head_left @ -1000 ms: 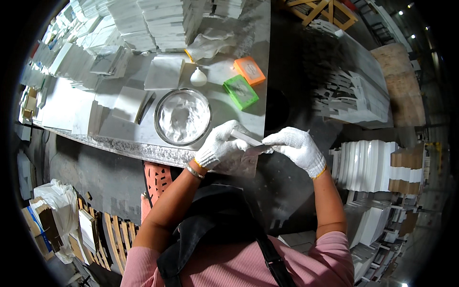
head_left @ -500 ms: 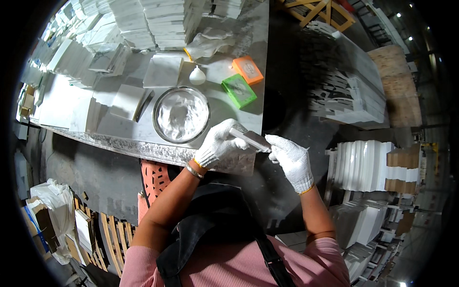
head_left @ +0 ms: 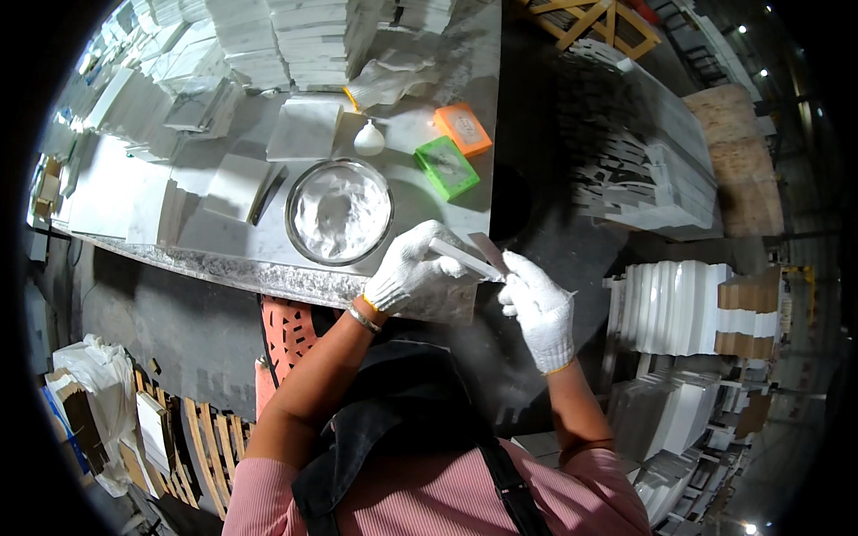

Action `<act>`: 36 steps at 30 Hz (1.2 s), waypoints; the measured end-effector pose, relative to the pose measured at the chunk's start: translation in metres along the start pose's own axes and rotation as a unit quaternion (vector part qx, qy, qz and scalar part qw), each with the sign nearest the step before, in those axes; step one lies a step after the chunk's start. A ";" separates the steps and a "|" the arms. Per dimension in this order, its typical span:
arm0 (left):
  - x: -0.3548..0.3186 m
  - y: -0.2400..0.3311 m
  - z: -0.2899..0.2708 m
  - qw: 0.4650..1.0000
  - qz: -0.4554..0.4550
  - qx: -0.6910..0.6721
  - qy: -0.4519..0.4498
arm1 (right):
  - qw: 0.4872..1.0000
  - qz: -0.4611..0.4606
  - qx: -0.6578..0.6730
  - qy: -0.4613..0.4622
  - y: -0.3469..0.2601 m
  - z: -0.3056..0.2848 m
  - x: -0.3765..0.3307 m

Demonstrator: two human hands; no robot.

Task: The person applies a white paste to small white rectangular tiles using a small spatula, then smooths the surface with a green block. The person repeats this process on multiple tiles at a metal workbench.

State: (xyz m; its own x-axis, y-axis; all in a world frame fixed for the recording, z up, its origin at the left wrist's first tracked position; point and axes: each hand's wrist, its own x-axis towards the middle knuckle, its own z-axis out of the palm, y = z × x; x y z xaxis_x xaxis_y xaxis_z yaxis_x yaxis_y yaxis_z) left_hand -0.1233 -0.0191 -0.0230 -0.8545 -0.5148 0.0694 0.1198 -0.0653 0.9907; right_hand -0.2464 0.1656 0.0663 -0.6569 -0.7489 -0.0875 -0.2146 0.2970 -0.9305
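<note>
My left hand (head_left: 409, 270), in a white knit glove, grips a slim white stone tile (head_left: 460, 258) seen nearly edge-on. My right hand (head_left: 542, 313), gloved alike, is closed on a thin flat grey-brown strip (head_left: 486, 251), whose exact kind I cannot make out. The strip's lower end meets or nearly meets the tile's outer end. Left of my left hand, a round clear-rimmed bowl (head_left: 290, 214) holds white powdery material (head_left: 336, 213). Beyond my hands, a green block (head_left: 447, 168) and an orange block (head_left: 463, 129) lie on the table, with a white squeeze bulb (head_left: 368, 140) beside them.
The marble-topped table (head_left: 241, 261) carries tall stacks of white tiles (head_left: 308, 45). Nearer lie loose tiles (head_left: 304, 130), a dark slender tool (head_left: 268, 194) and a spare glove (head_left: 393, 82). Stacked slabs (head_left: 670, 183) stand right, across a dark floor gap; wooden slats (head_left: 214, 438) are lower left.
My right hand has shifted slightly, and the strip in it has swung up, so more of it shows beyond the tile. My left hand and the tile stay nearly in place.
</note>
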 end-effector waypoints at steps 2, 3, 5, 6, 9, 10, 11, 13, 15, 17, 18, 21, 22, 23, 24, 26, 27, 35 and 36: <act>0.001 -0.003 0.001 0.999 -0.003 -0.048 0.001 | 0.999 -0.008 -0.019 -0.036 -0.006 0.020 -0.002; 0.001 -0.004 0.001 0.998 -0.004 -0.070 0.001 | 0.998 -0.045 -0.035 -0.037 -0.003 0.022 -0.003; 0.000 -0.004 0.001 0.999 -0.003 -0.040 0.004 | 0.998 -0.056 0.011 0.003 -0.006 0.022 -0.009; -0.002 -0.001 0.002 1.000 -0.005 -0.025 0.009 | 0.996 -0.022 0.070 0.042 -0.010 0.015 -0.013; -0.002 0.004 -0.001 1.000 0.000 -0.004 0.004 | 0.998 0.013 0.041 0.053 -0.014 -0.017 -0.016; -0.002 0.003 -0.001 1.000 0.000 -0.011 0.005 | 0.998 0.013 0.033 0.056 -0.011 -0.019 -0.015; -0.001 0.001 -0.001 1.000 0.006 0.006 0.005 | 0.998 0.016 0.027 0.055 -0.010 -0.019 -0.014; 0.000 -0.003 -0.002 0.999 0.018 0.042 0.008 | 0.998 0.017 0.026 0.050 -0.009 -0.017 -0.012; 0.000 0.001 -0.002 0.999 0.027 0.043 0.005 | 0.998 0.020 0.036 0.042 -0.006 -0.012 -0.009; 0.000 0.001 -0.001 0.999 0.030 0.044 0.006 | 0.999 0.032 0.025 0.037 -0.003 -0.007 -0.007; 0.000 -0.001 0.000 0.999 0.029 0.045 0.007 | 0.999 0.037 0.019 0.035 0.000 -0.005 -0.006; 0.000 -0.006 -0.002 0.999 0.026 0.043 0.008 | 0.998 -0.047 -0.030 0.023 0.001 0.013 -0.003; -0.001 -0.007 -0.002 0.999 0.025 0.042 0.009 | 0.996 -0.076 -0.053 0.015 0.000 0.017 -0.002; -0.001 -0.005 -0.002 0.999 0.018 0.045 0.007 | 0.991 -0.113 -0.066 0.017 0.005 0.018 0.000; -0.001 -0.003 -0.002 0.999 0.011 0.048 0.006 | 0.993 -0.096 -0.059 0.025 0.005 0.016 0.000; -0.001 0.001 -0.002 0.999 0.001 0.043 0.001 | 0.996 -0.063 -0.045 0.039 0.005 0.007 -0.004; -0.001 0.002 -0.001 0.999 -0.002 0.036 -0.001 | 0.998 -0.032 -0.022 0.041 0.003 0.004 -0.005; 0.021 0.028 -0.009 0.992 -0.037 0.100 -0.061 | 0.994 0.016 0.090 0.063 -0.005 -0.008 -0.007; 0.025 0.049 -0.009 0.977 -0.103 0.169 -0.078 | 0.993 0.020 0.086 0.075 0.006 -0.019 -0.005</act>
State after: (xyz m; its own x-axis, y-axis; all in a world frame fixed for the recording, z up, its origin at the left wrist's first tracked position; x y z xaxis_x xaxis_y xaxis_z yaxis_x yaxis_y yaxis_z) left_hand -0.1346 -0.0433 0.0261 -0.9128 -0.3822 -0.1437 -0.2132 0.1460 0.9660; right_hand -0.2586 0.1824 0.0681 -0.7656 -0.6378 -0.0840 -0.0680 0.2100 -0.9753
